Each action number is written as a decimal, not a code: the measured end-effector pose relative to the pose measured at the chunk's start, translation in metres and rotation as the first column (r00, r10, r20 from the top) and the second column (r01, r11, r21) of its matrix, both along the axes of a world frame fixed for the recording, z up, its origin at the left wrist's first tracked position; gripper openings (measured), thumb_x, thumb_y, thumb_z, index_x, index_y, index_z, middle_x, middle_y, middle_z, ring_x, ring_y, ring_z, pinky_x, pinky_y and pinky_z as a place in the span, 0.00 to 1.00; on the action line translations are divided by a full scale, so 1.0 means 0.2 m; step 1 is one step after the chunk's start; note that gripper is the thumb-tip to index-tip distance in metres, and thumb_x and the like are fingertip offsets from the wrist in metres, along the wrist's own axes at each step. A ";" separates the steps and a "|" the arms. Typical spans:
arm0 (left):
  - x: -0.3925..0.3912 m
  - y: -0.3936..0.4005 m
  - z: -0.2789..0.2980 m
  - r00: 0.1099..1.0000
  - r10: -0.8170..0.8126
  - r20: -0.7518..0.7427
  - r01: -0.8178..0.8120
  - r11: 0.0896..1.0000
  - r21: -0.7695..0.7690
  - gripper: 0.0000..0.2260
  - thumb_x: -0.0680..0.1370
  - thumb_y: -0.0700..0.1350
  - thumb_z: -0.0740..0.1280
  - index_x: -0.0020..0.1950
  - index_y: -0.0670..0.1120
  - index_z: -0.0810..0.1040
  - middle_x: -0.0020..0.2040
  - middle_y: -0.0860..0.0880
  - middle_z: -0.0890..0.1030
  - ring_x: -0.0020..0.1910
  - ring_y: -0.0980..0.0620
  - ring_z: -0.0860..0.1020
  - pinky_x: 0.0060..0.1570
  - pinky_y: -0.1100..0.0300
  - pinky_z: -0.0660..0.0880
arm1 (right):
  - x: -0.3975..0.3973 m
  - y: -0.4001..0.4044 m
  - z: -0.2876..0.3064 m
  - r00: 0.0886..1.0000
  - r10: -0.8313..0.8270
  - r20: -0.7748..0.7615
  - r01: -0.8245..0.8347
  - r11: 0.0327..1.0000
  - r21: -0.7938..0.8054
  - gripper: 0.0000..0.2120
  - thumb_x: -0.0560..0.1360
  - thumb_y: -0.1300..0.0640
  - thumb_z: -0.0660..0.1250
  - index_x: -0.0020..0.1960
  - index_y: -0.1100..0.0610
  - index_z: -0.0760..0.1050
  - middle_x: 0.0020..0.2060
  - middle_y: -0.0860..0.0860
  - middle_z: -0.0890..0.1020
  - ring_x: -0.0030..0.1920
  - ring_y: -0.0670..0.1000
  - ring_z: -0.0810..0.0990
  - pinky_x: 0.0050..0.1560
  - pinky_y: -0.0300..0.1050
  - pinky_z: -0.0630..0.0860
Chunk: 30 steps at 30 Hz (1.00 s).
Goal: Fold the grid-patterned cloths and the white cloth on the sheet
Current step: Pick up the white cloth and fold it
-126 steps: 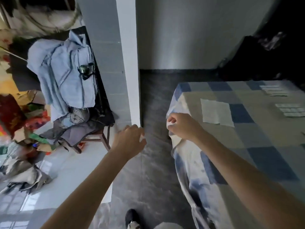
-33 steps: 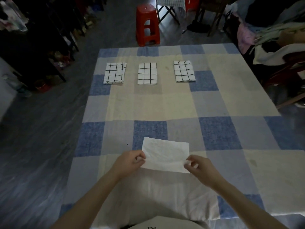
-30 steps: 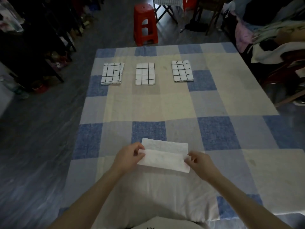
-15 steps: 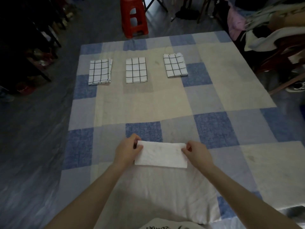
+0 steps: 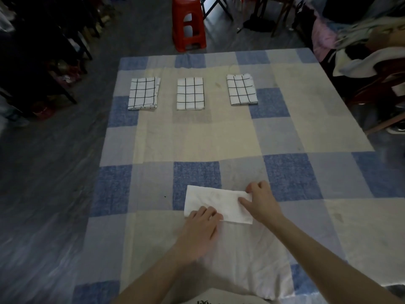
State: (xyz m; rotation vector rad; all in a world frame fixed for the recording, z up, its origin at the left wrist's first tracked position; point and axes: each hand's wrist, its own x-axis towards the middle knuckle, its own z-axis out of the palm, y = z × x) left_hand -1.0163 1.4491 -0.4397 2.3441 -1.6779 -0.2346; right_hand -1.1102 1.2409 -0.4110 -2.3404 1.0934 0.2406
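Left hand (image 5: 200,227) lies palm down with fingers extended, pressing the near left corner of the folded rectangular white cloth (image 5: 215,202), while the right hand (image 5: 259,204) pinches the cloth's right end between thumb and curled fingers. That cloth lies flat on the near part of the blue, grey and cream checked sheet (image 5: 197,139). Well beyond it, three folded white cloths with black grid lines lie in a spaced row: left (image 5: 143,93), middle (image 5: 190,93), right (image 5: 241,89); a red plastic stool (image 5: 188,23) stands past the sheet's far edge.
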 end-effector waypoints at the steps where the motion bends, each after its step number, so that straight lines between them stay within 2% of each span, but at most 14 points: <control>1: -0.01 0.00 0.01 1.000 -0.010 0.010 0.010 1.000 -0.005 0.08 0.77 0.49 0.59 0.55 0.53 0.74 0.53 0.53 0.75 0.49 0.50 0.74 0.46 0.54 0.73 | 0.01 -0.01 0.01 1.000 0.015 -0.015 -0.014 1.000 0.018 0.14 0.74 0.46 0.68 0.52 0.53 0.70 0.50 0.49 0.65 0.50 0.52 0.71 0.50 0.46 0.73; 2: -0.01 0.00 0.02 1.000 -0.025 0.015 0.025 1.000 -0.003 0.10 0.77 0.48 0.58 0.55 0.53 0.75 0.53 0.52 0.75 0.49 0.50 0.74 0.46 0.54 0.72 | 0.03 -0.01 0.02 0.999 0.035 -0.031 -0.034 0.999 0.037 0.13 0.73 0.47 0.69 0.50 0.53 0.70 0.49 0.49 0.66 0.50 0.52 0.70 0.50 0.45 0.72; 4: 0.00 0.01 0.04 0.999 -0.043 0.010 0.043 0.999 -0.005 0.11 0.77 0.48 0.57 0.56 0.52 0.75 0.55 0.51 0.76 0.51 0.48 0.75 0.49 0.52 0.73 | 0.06 -0.01 0.05 0.997 0.058 -0.040 -0.054 0.994 0.096 0.11 0.72 0.50 0.70 0.45 0.54 0.68 0.44 0.49 0.69 0.47 0.52 0.72 0.41 0.42 0.69; 6: 0.01 0.03 0.02 1.000 -0.022 0.015 0.022 0.999 -0.039 0.12 0.76 0.47 0.62 0.58 0.51 0.75 0.61 0.50 0.76 0.57 0.48 0.75 0.54 0.53 0.73 | 0.08 0.00 0.07 1.000 -0.003 -0.029 0.008 0.986 0.169 0.13 0.72 0.52 0.71 0.46 0.55 0.68 0.41 0.49 0.73 0.43 0.52 0.74 0.36 0.42 0.69; 8: 0.01 0.07 0.01 0.999 0.039 0.019 -0.038 0.998 -0.055 0.15 0.74 0.48 0.64 0.60 0.52 0.76 0.65 0.51 0.75 0.62 0.49 0.73 0.59 0.55 0.70 | 0.08 0.00 0.08 0.996 -0.087 -0.031 0.091 0.970 0.224 0.17 0.72 0.51 0.72 0.54 0.56 0.68 0.45 0.50 0.74 0.45 0.52 0.75 0.40 0.43 0.70; 12: 0.01 0.14 0.00 0.998 0.060 0.016 -0.059 0.998 -0.009 0.19 0.76 0.52 0.58 0.66 0.54 0.75 0.68 0.52 0.75 0.65 0.52 0.74 0.63 0.56 0.70 | 0.07 -0.02 0.10 0.988 -0.072 -0.140 0.099 0.976 0.194 0.17 0.74 0.54 0.70 0.57 0.58 0.67 0.54 0.56 0.78 0.46 0.53 0.74 0.43 0.43 0.69; 15: 0.00 0.16 0.01 0.999 0.042 0.011 -0.042 0.998 0.037 0.21 0.76 0.53 0.59 0.69 0.54 0.73 0.70 0.52 0.73 0.66 0.51 0.73 0.66 0.52 0.70 | 0.10 -0.01 0.16 0.993 -0.102 -0.068 0.113 0.975 0.194 0.18 0.75 0.55 0.69 0.61 0.57 0.67 0.53 0.57 0.78 0.48 0.55 0.77 0.45 0.44 0.72; 17: 0.01 0.17 0.03 0.999 0.041 -0.005 -0.041 0.999 0.015 0.21 0.76 0.53 0.59 0.69 0.54 0.73 0.71 0.51 0.72 0.67 0.50 0.72 0.68 0.50 0.68 | 0.16 0.02 0.23 0.996 -0.090 0.013 0.084 0.962 0.261 0.19 0.75 0.55 0.68 0.62 0.55 0.66 0.47 0.54 0.78 0.45 0.54 0.78 0.41 0.45 0.74; 20: 0.02 0.19 0.04 0.998 0.026 -0.054 -0.030 0.996 -0.089 0.15 0.77 0.50 0.62 0.63 0.51 0.77 0.72 0.49 0.70 0.66 0.50 0.70 0.68 0.53 0.65 | 0.27 0.09 0.30 0.996 -0.010 0.084 -0.019 0.941 0.339 0.20 0.75 0.55 0.68 0.63 0.54 0.65 0.41 0.53 0.80 0.39 0.51 0.78 0.36 0.42 0.72; 22: 0.04 0.20 0.05 0.995 0.074 -0.074 -0.083 0.987 -0.136 0.11 0.76 0.49 0.63 0.57 0.51 0.79 0.70 0.50 0.72 0.62 0.50 0.72 0.64 0.56 0.64 | 0.34 0.14 0.31 0.994 0.033 0.107 -0.070 0.927 0.367 0.22 0.75 0.55 0.68 0.66 0.54 0.64 0.42 0.54 0.82 0.40 0.51 0.79 0.38 0.43 0.73; 25: 0.09 0.26 0.04 0.980 0.161 -0.114 -0.175 0.976 -0.128 0.10 0.75 0.48 0.63 0.53 0.52 0.79 0.66 0.50 0.75 0.58 0.49 0.76 0.61 0.58 0.63 | 0.44 0.24 0.29 0.990 0.078 0.120 -0.119 0.915 0.385 0.24 0.76 0.56 0.67 0.69 0.55 0.63 0.44 0.55 0.82 0.37 0.48 0.77 0.35 0.40 0.71; 27: 0.12 0.30 0.04 0.975 0.189 -0.115 -0.202 0.973 -0.114 0.11 0.74 0.47 0.64 0.54 0.51 0.80 0.66 0.49 0.76 0.60 0.49 0.76 0.62 0.58 0.63 | 0.49 0.29 0.26 0.989 0.104 0.105 -0.137 0.908 0.396 0.25 0.77 0.56 0.67 0.70 0.55 0.63 0.49 0.57 0.81 0.38 0.49 0.76 0.32 0.39 0.69; 30: 0.16 0.36 0.04 0.962 0.236 -0.140 -0.253 0.960 -0.122 0.13 0.72 0.45 0.67 0.56 0.50 0.80 0.69 0.48 0.74 0.64 0.51 0.71 0.64 0.58 0.61 | 0.55 0.36 0.21 0.987 0.146 0.061 -0.158 0.915 0.371 0.26 0.77 0.54 0.67 0.71 0.55 0.62 0.54 0.58 0.79 0.42 0.53 0.76 0.35 0.42 0.71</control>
